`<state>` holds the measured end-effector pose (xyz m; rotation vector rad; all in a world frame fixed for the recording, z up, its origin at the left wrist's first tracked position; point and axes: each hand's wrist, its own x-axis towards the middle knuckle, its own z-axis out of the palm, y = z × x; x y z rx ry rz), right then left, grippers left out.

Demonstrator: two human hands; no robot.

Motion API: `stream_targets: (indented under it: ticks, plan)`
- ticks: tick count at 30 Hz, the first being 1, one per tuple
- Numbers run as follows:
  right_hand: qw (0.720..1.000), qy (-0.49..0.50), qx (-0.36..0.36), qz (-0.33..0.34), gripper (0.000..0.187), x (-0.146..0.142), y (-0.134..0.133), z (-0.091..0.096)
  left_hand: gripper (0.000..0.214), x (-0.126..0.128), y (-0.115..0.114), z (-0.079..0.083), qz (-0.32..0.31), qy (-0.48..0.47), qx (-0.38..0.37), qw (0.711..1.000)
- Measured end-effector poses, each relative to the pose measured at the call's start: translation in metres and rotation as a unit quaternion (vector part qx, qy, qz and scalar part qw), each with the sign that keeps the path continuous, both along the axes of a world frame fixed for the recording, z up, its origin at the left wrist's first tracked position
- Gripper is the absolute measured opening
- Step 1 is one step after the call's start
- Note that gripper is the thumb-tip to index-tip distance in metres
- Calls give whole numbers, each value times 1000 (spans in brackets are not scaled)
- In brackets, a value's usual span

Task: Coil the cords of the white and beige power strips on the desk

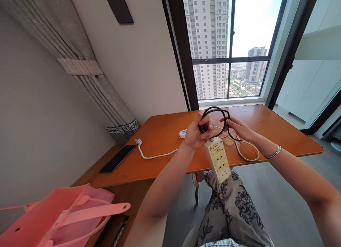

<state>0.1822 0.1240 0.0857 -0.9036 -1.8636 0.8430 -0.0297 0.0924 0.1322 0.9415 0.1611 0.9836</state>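
A yellowed power strip with several sockets hangs below my left hand, tilted over the table's front edge and my lap. My left fingers are wrapped round its black cord, which is gathered in loops above the strip. On the other side of the loops, my right hand pinches the same cord between thumb and fingers. Behind my hands, a white cord lies on the table, ending in a white plug at the left. A small white socket block is partly hidden by my left hand.
The orange-brown wooden table stands against the window. A black phone or tablet lies at its left end. A pink bag sits at the lower left. A grey curtain hangs by the wall.
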Motion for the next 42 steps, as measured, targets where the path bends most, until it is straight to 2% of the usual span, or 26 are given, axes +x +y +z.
stream_targets:
  ticks: [3, 5, 7, 9, 11, 14, 18, 22, 25, 27, 28, 31, 34, 36, 38, 42]
  plan:
    - [994, -69, -69, 44, 40, 3, 1, -27, 51, -7, -4, 9, 69, -43, -8, 997]
    - [983, -168, -62, 45, 33, 6, -5, -38, 49, -10, -4, 11, 111, -46, 7, 993]
    - [962, -272, 5, -8, 32, 10, -13, -41, 46, -13, 0, 9, 144, -33, 33, 988]
    - [935, -326, 104, -91, 37, 14, -21, -37, 43, -16, 5, 5, 168, -14, 57, 984]
    - [910, -330, 193, -159, 40, 19, -26, -27, 43, -18, 11, -1, 186, -1, 76, 980]
    - [875, -328, 298, -193, 39, 26, -28, -9, 45, -18, 20, -10, 202, 10, 88, 975]
    - [846, -331, 391, -146, 38, 22, -32, 15, 43, -13, 24, -15, 199, 20, 70, 977]
    - [826, -341, 446, -49, 32, 0, -43, 33, 44, -6, 25, -15, 219, 6, 60, 974]
    - [811, -346, 471, 16, 29, -18, -52, 42, 45, -1, 25, -18, 202, 5, 51, 978]
    - [819, -331, 468, 24, 29, -27, -55, 48, 45, 2, 24, -22, 177, 16, 61, 982]
    - [832, -317, 456, 17, 29, -31, -55, 51, 43, 3, 23, -24, 166, 25, 67, 984]
    - [888, -249, 385, -21, 27, -36, -51, 63, 34, 5, 19, -31, 140, 65, 66, 986]
    - [928, -180, 322, -53, 30, -38, -43, 71, 41, 1, 14, -33, 70, 130, 59, 987]
    - [939, -153, 298, -71, 34, -38, -37, 74, 51, -3, 10, -32, 26, 162, 76, 984]
    - [948, -148, 273, -72, 34, -37, -33, 75, 55, -5, 7, -30, 9, 179, 97, 979]
    - [972, -168, 165, -16, 31, -29, -30, 75, 54, -4, 3, -29, 0, 199, 132, 971]
